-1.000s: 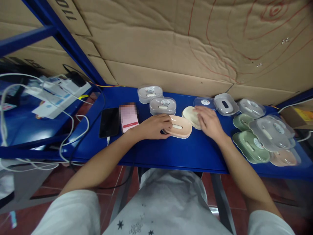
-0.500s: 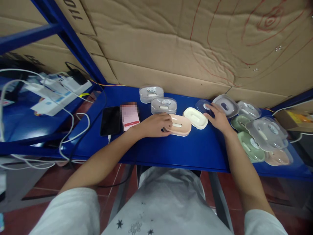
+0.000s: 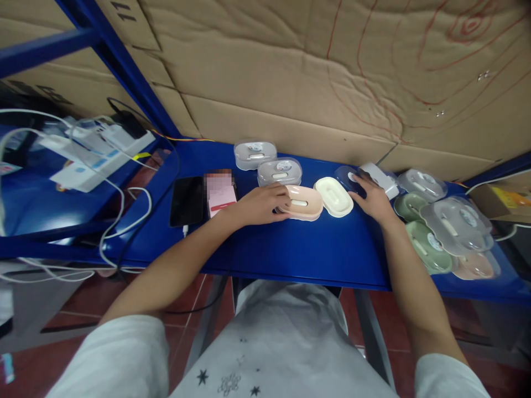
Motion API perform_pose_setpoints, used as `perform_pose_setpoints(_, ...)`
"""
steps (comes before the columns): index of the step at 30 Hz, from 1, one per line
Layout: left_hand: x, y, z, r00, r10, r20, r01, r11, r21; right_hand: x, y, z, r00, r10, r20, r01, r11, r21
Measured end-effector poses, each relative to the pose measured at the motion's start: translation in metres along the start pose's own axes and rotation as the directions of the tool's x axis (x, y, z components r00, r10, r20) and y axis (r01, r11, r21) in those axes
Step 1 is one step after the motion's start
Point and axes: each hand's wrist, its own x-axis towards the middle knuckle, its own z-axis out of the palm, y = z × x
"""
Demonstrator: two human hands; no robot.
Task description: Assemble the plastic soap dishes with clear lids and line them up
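Cardboard [image 3: 257, 83] stands along the 12 o'clock side of a blue table [image 3: 307, 254]. Reckoned from the peach dish, with 6 o'clock toward the wearer, a group of lidded boxes [image 3: 458, 224] sits well off around 3 to 4 o'clock, some stacked on others.

The left hand [image 3: 263, 204] comes in from 9 o'clock, its fingers curled over the near end of the dish and grasping it there, the grip partly closed. The right hand [image 3: 375, 202] lies toward 3 o'clock, thumb and fingers well apart, fingertips over or against a clear lid; whether they actually grip it, I cannot tell.

A dark phone [image 3: 186, 202] lies at 9 o'clock. Two clear-lidded boxes [image 3: 280, 174] stand at about 11 o'clock, the nearer one close to the left hand. The peach dish [image 3: 309, 210] itself rests near the middle of the table, and a cream tray [image 3: 334, 197] lies just beside it at 3 o'clock. Past the right fingers, a pale grey dish [image 3: 380, 179] stands tilted. The clear lid [image 3: 344, 179] is at 2 o'clock. Smallest is the white bar [image 3: 299, 203] in the peach dish.
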Motion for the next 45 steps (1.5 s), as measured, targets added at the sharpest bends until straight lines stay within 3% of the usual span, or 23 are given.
perform_pose_setpoints(4, 0.000, -0.001, 0.002, 1.000, -0.014, -0.013, 0.013, 0.999, -0.042, 0.000, -0.025, -0.011, 0.988, 0.068, -0.142, -0.056, 0.995, 0.088)
perform_pose_setpoints(7, -0.001, -0.002, 0.005, 0.996, -0.038, -0.078, 0.034, 0.998, -0.046, -0.005, -0.059, -0.014, 0.974, -0.036, -0.223, 0.071, 0.986, 0.150)
perform_pose_setpoints(11, -0.001, -0.004, 0.008, 0.977, -0.004, -0.212, 0.006, 1.000, 0.011, -0.019, -0.105, -0.007, 0.946, -0.288, -0.150, 0.313, 0.932, 0.185)
perform_pose_setpoints(15, 0.000, -0.007, 0.008, 0.979, 0.044, -0.199, -0.047, 0.999, -0.008, -0.026, -0.127, 0.008, 0.908, -0.415, -0.054, 0.416, 0.882, 0.222)
perform_pose_setpoints(21, 0.000, -0.009, 0.005, 0.987, 0.025, -0.158, -0.034, 0.998, -0.059, -0.026, -0.127, 0.022, 0.881, -0.473, -0.028, 0.465, 0.851, 0.243)
perform_pose_setpoints(31, 0.001, -0.002, -0.001, 0.996, 0.019, -0.082, -0.011, 0.996, 0.091, -0.029, -0.132, 0.023, 0.840, -0.542, 0.012, 0.536, 0.834, 0.130)
perform_pose_setpoints(37, 0.001, -0.001, -0.001, 0.995, -0.018, -0.095, 0.028, 0.994, 0.109, -0.023, -0.129, 0.018, 0.876, -0.477, 0.071, 0.462, 0.873, 0.155)
perform_pose_setpoints(42, 0.002, -0.002, -0.002, 0.989, -0.091, -0.120, 0.109, 0.981, 0.159, -0.018, -0.107, -0.004, 0.972, -0.236, -0.016, 0.236, 0.972, -0.017)
perform_pose_setpoints(45, 0.002, -0.003, -0.001, 0.978, -0.152, -0.140, 0.176, 0.969, 0.175, -0.019, -0.092, -0.008, 0.978, -0.192, 0.087, 0.200, 0.974, -0.102)
